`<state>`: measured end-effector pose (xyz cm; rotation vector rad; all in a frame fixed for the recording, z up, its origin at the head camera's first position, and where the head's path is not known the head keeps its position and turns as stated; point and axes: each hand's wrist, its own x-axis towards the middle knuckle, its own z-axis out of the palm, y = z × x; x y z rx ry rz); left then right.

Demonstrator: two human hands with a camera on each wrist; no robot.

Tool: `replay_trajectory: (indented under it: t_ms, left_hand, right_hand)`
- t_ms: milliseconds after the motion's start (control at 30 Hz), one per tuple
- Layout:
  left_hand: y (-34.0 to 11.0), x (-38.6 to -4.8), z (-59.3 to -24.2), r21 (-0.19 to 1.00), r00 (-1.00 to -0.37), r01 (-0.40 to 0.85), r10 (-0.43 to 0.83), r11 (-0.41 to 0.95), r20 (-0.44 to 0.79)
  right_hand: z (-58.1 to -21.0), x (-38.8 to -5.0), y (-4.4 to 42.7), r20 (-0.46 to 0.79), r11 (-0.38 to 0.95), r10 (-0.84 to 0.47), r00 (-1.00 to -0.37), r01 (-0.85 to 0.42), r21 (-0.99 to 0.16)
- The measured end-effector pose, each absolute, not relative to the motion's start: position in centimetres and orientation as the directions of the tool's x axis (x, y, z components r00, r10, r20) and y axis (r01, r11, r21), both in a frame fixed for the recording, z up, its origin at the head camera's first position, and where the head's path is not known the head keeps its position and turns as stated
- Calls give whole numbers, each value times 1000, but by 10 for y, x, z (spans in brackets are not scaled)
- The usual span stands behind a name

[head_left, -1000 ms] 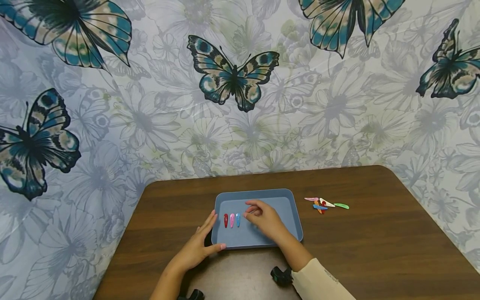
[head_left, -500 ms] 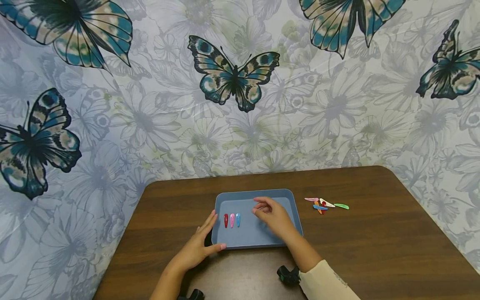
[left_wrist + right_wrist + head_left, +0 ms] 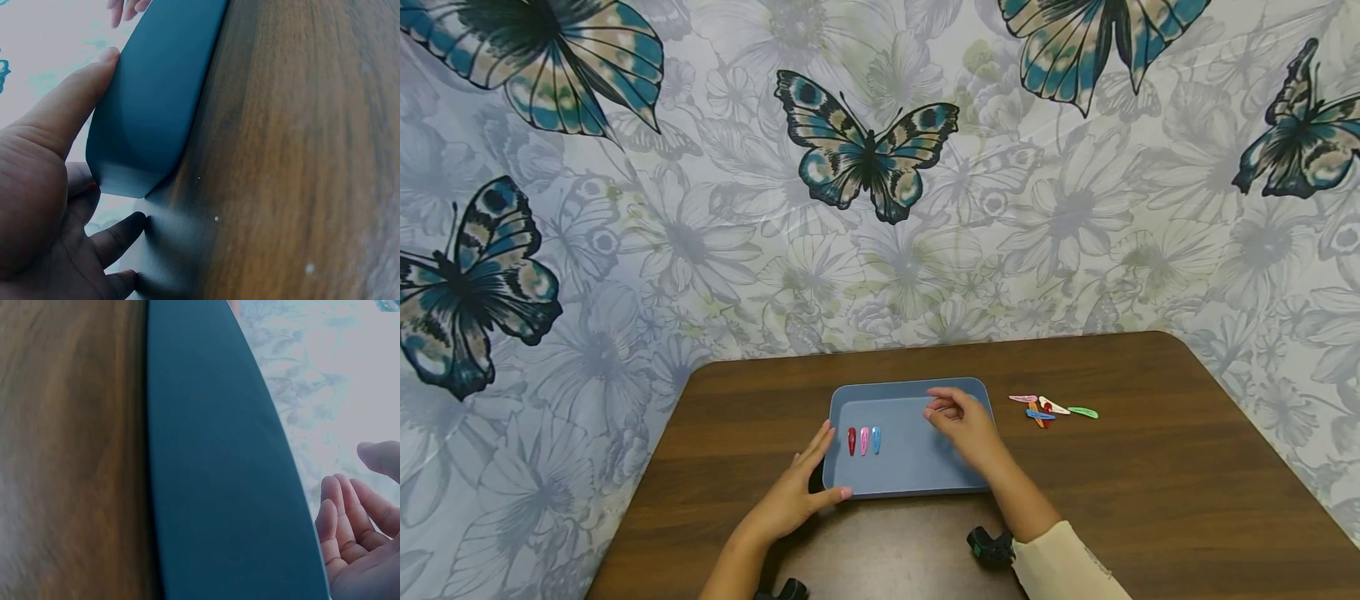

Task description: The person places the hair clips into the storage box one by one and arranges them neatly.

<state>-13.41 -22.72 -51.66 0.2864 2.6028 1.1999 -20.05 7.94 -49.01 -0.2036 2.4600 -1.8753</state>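
A blue-grey tray [image 3: 917, 471] sat on a brown wooden worktop [image 3: 1150, 475], seen from head height. The left hand [image 3: 793, 493] reached in from the lower left, its thumb against the near rim and its fingers extended, slightly spread, along the left wall, touching the corner. The right hand [image 3: 966, 428] was over the tray's right half, thumb apart from loosely bent fingers that held nothing; it seemed to be above the tray floor, though the right wrist view cut off part of it. In the tray's left half, a red clip [image 3: 852, 442], a pink clip [image 3: 864, 441] and a blue clip [image 3: 876, 440] lay side by side, narrowly apart. A stretch of tray floor ran between the blue clip and the right hand. Beyond the right rim, a strip of worktop separated the tray from a loose pile of coloured clips [image 3: 1054, 406]. The worktop's far edge lay behind the tray.
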Motion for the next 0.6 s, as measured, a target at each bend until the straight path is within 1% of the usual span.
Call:
replay_trajectory:
  t_ms: [200, 500, 600]
  left_hand:
    - [-227, -134, -517, 767, -947, 75, 287, 637, -146]
    - [-227, -134, -517, 763, -951, 85, 282, 641, -130]
    - [-227, -134, -516, 767, -949, 85, 285, 636, -132]
  right_hand:
    - [-487, -201, 91, 49, 259, -87, -995, -70, -963]
    - [-489, -202, 111, 45, 223, -74, -996, -60, -973]
    - [-490, -203, 116, 41, 233, -53, -998, -52, -971]
